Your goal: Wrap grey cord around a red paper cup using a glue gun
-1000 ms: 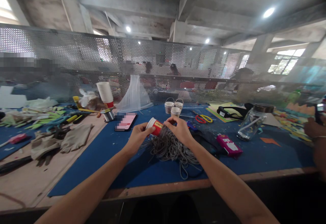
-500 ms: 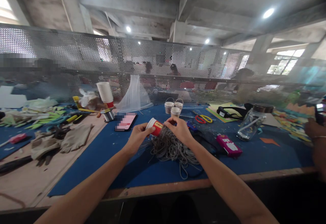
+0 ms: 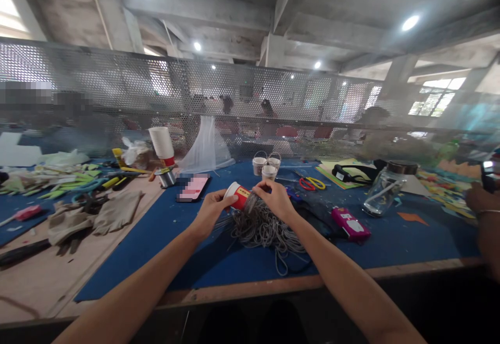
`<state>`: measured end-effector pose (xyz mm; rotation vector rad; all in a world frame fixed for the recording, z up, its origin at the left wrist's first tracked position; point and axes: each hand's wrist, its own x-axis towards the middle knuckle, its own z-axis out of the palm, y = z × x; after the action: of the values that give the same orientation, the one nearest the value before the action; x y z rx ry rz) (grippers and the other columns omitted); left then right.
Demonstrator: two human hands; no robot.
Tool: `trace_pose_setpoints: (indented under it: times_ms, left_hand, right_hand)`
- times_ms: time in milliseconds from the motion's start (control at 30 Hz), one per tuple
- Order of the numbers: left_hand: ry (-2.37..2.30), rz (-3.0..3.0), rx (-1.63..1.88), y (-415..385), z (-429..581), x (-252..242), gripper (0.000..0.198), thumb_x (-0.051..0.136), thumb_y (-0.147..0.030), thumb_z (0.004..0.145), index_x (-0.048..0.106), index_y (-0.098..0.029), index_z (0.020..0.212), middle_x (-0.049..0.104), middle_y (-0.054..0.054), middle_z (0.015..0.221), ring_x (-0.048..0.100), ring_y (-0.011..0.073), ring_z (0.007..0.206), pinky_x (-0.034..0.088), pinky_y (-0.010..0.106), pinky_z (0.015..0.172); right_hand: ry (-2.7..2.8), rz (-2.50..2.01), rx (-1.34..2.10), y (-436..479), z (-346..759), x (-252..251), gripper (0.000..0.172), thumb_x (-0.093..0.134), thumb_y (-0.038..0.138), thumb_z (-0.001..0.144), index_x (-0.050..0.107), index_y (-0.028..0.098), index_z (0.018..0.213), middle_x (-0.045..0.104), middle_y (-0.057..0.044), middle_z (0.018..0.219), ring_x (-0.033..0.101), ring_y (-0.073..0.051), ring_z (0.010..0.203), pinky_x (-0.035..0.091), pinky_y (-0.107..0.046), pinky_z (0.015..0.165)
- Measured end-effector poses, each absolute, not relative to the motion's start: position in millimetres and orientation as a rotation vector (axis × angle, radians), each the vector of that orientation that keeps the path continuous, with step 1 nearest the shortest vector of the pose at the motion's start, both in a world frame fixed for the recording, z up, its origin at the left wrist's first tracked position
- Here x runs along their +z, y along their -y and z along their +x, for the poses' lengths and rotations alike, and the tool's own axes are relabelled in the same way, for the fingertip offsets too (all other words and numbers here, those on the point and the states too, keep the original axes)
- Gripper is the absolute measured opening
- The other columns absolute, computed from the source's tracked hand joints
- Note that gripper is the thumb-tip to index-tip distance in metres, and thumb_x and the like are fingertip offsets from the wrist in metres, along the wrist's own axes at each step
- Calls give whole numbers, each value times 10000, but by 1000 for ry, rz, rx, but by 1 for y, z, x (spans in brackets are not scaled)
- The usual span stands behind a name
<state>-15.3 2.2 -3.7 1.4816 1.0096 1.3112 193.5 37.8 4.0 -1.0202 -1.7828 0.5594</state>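
A red and white paper cup (image 3: 237, 196) lies on its side between my hands, above the blue mat (image 3: 164, 234). My left hand (image 3: 210, 213) grips the cup at its rim end, fingers closed. My right hand (image 3: 274, 199) is closed round the cup's other end, where grey cord (image 3: 265, 228) is wrapped. The cord hangs down into a tangled heap on the mat below my hands.
Around the mat lie a phone (image 3: 192, 187), three small cups with wire handles (image 3: 266, 166), scissors (image 3: 311, 182), a pink box (image 3: 350, 224), a glass jar (image 3: 384, 187) and a stack of paper cups (image 3: 162, 144). Grey gloves (image 3: 89, 216) lie left. Another person's hand (image 3: 479, 198) is at far right. A perforated metal screen (image 3: 117, 94) backs the bench.
Almost nothing differs. The view has shifted slightly, and my right hand's fingers have shifted a little on the corded end of the cup.
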Motion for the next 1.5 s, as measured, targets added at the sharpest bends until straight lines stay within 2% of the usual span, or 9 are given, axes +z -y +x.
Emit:
trace_pose_setpoints:
  times_ms: [167, 300, 367, 500, 700, 900, 1067, 1300, 1500]
  left_hand:
    - [-1002, 1456, 1308, -4, -16, -6, 271, 712, -400, 771, 762, -154, 871, 661, 25, 715, 474, 131, 624, 347, 251, 579]
    - [-993, 1405, 1343, -6, -17, -7, 279, 731, -400, 762, 760, -157, 896, 665, 28, 753, 490, 133, 643, 364, 245, 590]
    - [-972, 1366, 1377, -7, -17, -7, 265, 746, -394, 751, 757, -159, 873, 655, 23, 750, 479, 127, 637, 374, 240, 593]
    - [-922, 1250, 1428, -8, -16, -6, 266, 771, -376, 726, 757, -156, 875, 665, 30, 790, 489, 127, 657, 390, 236, 596]
    - [-867, 1199, 1433, -8, -17, -6, 258, 778, -355, 719, 755, -158, 884, 686, 37, 839, 528, 137, 712, 412, 232, 619]
    - [-860, 1122, 1438, -8, -17, -5, 228, 758, -346, 729, 752, -174, 878, 685, 48, 855, 569, 176, 772, 451, 245, 613]
    - [-854, 1083, 1446, -8, -17, -4, 226, 769, -349, 724, 751, -170, 860, 688, 40, 819, 576, 162, 730, 456, 241, 591]
    - [-898, 1150, 1422, -11, -20, -8, 287, 788, -372, 712, 755, -171, 915, 713, 52, 880, 574, 143, 728, 441, 219, 581]
    - [-948, 1204, 1436, -10, -19, -6, 288, 782, -391, 710, 758, -166, 888, 721, 58, 853, 573, 154, 712, 427, 234, 577]
  right_hand:
    - [1777, -1011, 557, -40, 194, 3, 218, 606, 383, 856, 692, 183, 833, 701, -23, 789, 629, -177, 748, 460, -281, 733]
    - [1755, -964, 622, -40, 196, 4, 318, 479, 418, 943, 689, 180, 918, 699, -27, 803, 648, -170, 780, 471, -278, 778]
    - [1740, -948, 635, -39, 195, 5, 353, 458, 458, 956, 672, 178, 972, 702, -39, 872, 651, -172, 844, 472, -278, 813]
    - [1813, -942, 680, -36, 192, 4, 407, 556, 524, 902, 609, 176, 1104, 681, -68, 1053, 638, -182, 950, 474, -297, 868]
    - [1902, -962, 746, -32, 188, 0, 523, 681, 543, 807, 562, 173, 1158, 677, -80, 1100, 640, -204, 1002, 478, -336, 903]
    - [1911, -905, 698, -31, 187, 0, 498, 714, 471, 796, 554, 179, 1166, 665, -76, 1113, 643, -200, 983, 488, -351, 905]
    - [1977, -859, 503, -32, 186, -6, 550, 752, 384, 768, 526, 216, 1240, 607, -84, 1215, 609, -217, 1066, 466, -379, 960]
    - [2044, -847, 330, -29, 188, -4, 546, 743, 311, 776, 508, 245, 1264, 584, -73, 1214, 603, -216, 1050, 459, -386, 959]
    - [2068, -856, 289, -28, 189, -3, 563, 731, 303, 791, 493, 265, 1299, 581, -73, 1244, 590, -227, 1104, 453, -393, 968]
